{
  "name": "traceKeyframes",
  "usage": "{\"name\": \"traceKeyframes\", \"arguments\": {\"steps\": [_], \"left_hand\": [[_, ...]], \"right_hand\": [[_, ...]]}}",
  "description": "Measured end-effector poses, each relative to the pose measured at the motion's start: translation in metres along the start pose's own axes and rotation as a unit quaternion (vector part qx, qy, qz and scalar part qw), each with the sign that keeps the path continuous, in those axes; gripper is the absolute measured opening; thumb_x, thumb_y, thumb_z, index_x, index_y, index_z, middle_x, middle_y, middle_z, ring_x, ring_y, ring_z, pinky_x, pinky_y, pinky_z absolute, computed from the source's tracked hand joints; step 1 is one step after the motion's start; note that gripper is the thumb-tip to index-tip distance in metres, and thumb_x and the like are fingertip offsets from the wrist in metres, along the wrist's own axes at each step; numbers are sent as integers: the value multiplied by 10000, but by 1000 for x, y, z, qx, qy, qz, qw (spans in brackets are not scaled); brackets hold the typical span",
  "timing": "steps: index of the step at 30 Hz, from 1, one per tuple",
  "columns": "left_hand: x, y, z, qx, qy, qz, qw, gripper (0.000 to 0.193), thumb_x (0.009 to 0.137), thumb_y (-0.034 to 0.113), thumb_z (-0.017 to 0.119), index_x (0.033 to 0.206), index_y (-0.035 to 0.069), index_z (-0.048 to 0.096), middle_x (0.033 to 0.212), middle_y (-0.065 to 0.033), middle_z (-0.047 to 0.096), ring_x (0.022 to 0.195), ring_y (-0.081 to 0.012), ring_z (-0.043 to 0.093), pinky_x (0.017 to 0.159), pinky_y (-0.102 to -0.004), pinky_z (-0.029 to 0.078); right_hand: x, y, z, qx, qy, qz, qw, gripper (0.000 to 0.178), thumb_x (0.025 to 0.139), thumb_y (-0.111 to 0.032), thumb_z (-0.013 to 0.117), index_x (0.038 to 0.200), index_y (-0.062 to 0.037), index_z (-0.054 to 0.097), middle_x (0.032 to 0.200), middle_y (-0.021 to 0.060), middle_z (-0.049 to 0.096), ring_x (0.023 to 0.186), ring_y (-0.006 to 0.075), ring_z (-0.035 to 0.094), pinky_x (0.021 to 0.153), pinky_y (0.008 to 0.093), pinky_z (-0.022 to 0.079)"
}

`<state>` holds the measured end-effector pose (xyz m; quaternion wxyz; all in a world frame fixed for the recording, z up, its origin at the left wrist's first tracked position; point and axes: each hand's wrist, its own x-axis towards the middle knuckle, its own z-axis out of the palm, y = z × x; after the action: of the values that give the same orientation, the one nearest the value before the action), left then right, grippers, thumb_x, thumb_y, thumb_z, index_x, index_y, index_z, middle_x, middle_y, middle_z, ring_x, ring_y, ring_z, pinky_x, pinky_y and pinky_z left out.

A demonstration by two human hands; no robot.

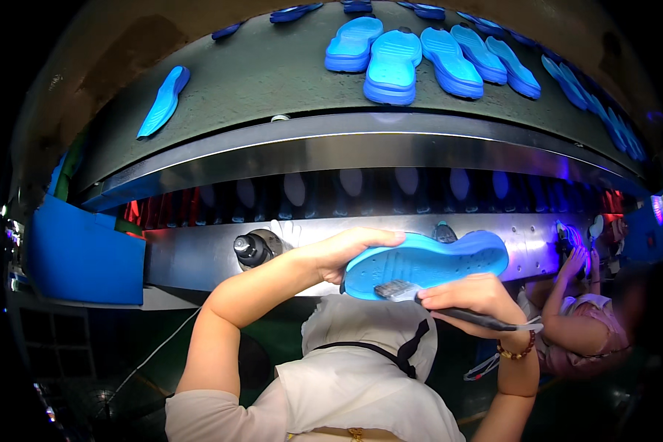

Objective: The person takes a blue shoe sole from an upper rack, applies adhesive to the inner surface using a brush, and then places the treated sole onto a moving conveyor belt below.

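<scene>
A blue shoe sole is held up in front of me above the metal ledge, its dished side turned toward me. My left hand grips its left end, with the thumb over the far rim. In my right hand is a brush with a dark handle, and its bristles lie on the inside of the sole near the lower left. A small dark object shows partly behind the sole's far edge; I cannot make out what it is.
A dark canister stands on the metal ledge left of my hands. Beyond a metal rail, several blue soles lie on a green belt. At the right, another person's hand works beside the ledge.
</scene>
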<state>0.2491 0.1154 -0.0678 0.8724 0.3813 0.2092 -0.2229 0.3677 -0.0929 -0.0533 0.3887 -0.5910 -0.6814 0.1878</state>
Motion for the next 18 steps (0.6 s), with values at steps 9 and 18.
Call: {"name": "traceKeyframes", "arguments": {"steps": [9, 18], "left_hand": [[-6, -2, -4, 60, -29, 38, 997, 566, 834, 377, 555, 1221, -22, 451, 1102, -166, 548, 963, -200, 563, 788, -305, 476], [15, -37, -22, -121, -25, 52, 991, 556, 853, 366, 495, 1261, 3, 389, 1195, -214, 478, 1042, -347, 522, 842, -545, 435]], "right_hand": [[-10, 16, -27, 13, -49, 45, 998, 192, 720, -48, 664, 909, -40, 633, 913, 108, 652, 864, 248, 631, 764, 321, 498], [-18, 16, -6, 261, 71, 159, 950, 261, 708, 5, 679, 965, 20, 639, 867, 139, 660, 753, 156, 640, 664, 245, 506]]}}
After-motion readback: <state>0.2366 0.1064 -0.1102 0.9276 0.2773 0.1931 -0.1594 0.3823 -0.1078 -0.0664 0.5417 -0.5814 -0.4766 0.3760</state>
